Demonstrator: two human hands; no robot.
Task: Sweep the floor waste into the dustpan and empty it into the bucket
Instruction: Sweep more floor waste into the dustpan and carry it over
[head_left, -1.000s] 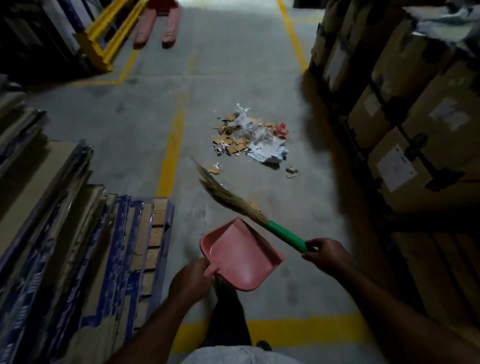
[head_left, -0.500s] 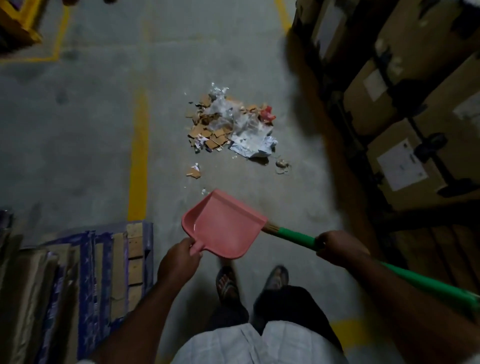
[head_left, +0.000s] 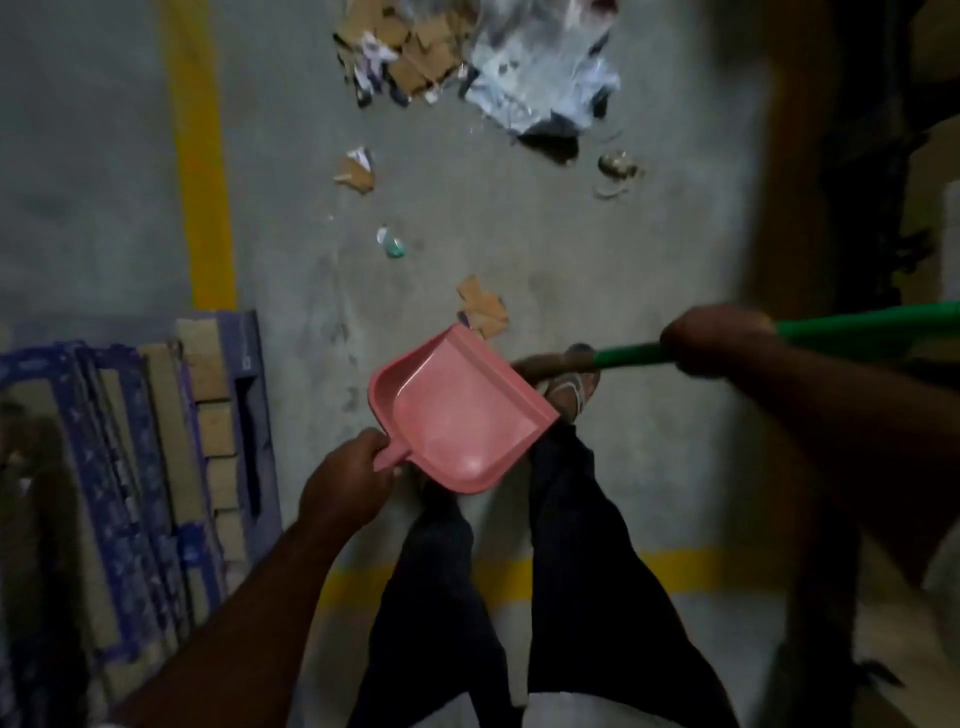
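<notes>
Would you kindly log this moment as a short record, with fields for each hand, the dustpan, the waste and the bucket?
left hand: grips the handle of the pink dustpan
right hand: grips the green broom handle
dustpan: holds no waste, held up in front of the person's legs
waste pile: on the concrete floor ahead, not yet swept in
strays: cardboard scrap by the dustpan's far edge, more toward the pile
bucket: not in view
left side: flattened cartons stacked on edge
</notes>
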